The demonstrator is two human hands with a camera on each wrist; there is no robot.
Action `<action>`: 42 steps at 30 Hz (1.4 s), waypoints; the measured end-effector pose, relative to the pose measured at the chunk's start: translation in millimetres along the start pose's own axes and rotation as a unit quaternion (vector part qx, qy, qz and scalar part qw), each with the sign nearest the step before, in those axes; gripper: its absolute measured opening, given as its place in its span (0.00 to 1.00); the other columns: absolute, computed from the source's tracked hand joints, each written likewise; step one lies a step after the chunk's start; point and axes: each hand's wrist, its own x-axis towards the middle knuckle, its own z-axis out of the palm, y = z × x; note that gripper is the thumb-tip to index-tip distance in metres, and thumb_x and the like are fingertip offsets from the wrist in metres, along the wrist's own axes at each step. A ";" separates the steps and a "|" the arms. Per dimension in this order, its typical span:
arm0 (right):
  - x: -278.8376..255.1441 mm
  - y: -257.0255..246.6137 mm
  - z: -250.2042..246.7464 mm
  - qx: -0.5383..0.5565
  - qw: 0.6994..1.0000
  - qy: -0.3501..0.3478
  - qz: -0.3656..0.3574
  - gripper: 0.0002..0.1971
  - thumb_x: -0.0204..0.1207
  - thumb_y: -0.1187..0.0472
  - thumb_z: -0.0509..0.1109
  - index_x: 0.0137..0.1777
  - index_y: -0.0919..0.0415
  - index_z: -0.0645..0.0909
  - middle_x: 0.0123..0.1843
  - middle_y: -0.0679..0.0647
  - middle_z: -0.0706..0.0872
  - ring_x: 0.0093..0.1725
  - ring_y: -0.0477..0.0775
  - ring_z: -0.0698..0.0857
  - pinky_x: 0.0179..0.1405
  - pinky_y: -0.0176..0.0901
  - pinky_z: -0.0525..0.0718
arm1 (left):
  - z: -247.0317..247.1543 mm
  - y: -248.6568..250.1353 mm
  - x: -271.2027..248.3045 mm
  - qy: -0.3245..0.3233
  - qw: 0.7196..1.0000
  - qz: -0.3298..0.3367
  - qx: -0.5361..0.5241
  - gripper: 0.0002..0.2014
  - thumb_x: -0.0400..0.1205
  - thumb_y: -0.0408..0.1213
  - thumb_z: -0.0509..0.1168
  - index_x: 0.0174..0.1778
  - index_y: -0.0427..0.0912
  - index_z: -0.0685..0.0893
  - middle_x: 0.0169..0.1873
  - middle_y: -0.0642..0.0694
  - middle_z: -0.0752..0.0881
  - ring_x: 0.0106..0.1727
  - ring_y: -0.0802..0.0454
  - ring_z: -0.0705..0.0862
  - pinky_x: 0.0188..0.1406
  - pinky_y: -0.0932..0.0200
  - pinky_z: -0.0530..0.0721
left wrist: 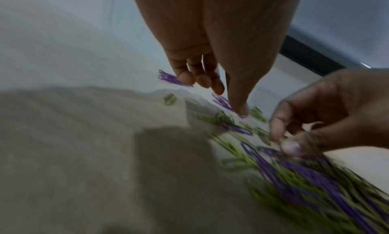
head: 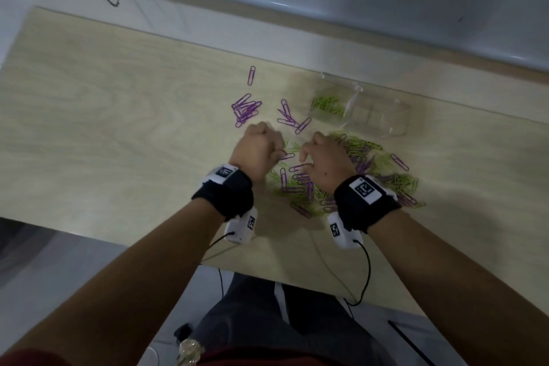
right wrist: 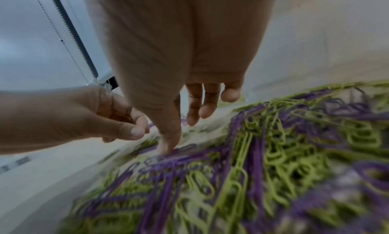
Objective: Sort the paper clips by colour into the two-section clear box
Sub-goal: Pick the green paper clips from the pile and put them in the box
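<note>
Both your hands hover over the mixed pile of wire clips on the pale wood-grain table [head: 104, 116].

Your left hand [head: 258, 151] is curled, thumb and fingers pinching one purple clip [head: 286, 156]. Your right hand [head: 322, 162] hangs loosely curled, its thumb tip touching the tangled green and purple pile [head: 377, 169]. A loose purple cluster [head: 246, 109] lies far left. The clear box [head: 361, 108], glossy with rounded corners, sits far right; green clips [head: 328, 104] fill its left section.
</note>
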 end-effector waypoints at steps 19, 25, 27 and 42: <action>31.7 -17.3 -31.4 0.036 0.999 0.033 -0.008 0.11 0.72 0.75 0.64 0.44 0.57 0.76 0.48 0.52 0.78 0.48 0.55 0.78 0.45 0.47 0.77 | -27.6 -24.5 -13.9 0.144 0.989 0.011 -0.013 0.07 0.72 0.30 0.71 0.42 0.31 0.83 0.42 0.32 0.82 0.44 0.35 0.81 0.42 0.49 0.83; -6.5 8.7 -18.5 0.015 0.995 -0.095 -0.022 0.06 0.72 0.62 0.72 0.47 0.53 0.80 0.51 0.51 0.77 0.51 0.54 0.79 0.51 0.50 0.78 | 16.3 -1.2 -25.1 -0.094 0.981 0.169 0.029 0.13 0.71 0.33 0.71 0.52 0.43 0.84 0.57 0.42 0.81 0.54 0.39 0.77 0.56 0.47 0.77; -12.7 13.7 -13.3 0.001 0.993 -0.112 -0.029 0.15 0.69 0.53 0.78 0.52 0.54 0.79 0.51 0.50 0.73 0.51 0.52 0.73 0.51 0.49 0.75 | 19.7 2.8 -21.8 -0.123 0.975 0.168 0.074 0.13 0.69 0.38 0.73 0.49 0.45 0.84 0.58 0.44 0.79 0.54 0.41 0.74 0.54 0.46 0.77; -25.7 28.7 -5.7 0.214 0.976 0.021 0.044 0.07 0.69 0.65 0.76 0.38 0.57 0.79 0.35 0.47 0.80 0.36 0.48 0.78 0.38 0.40 0.74 | 26.7 10.2 -36.3 -0.097 0.984 0.131 0.077 0.11 0.71 0.47 0.71 0.43 0.46 0.80 0.52 0.47 0.76 0.55 0.46 0.71 0.46 0.57 0.63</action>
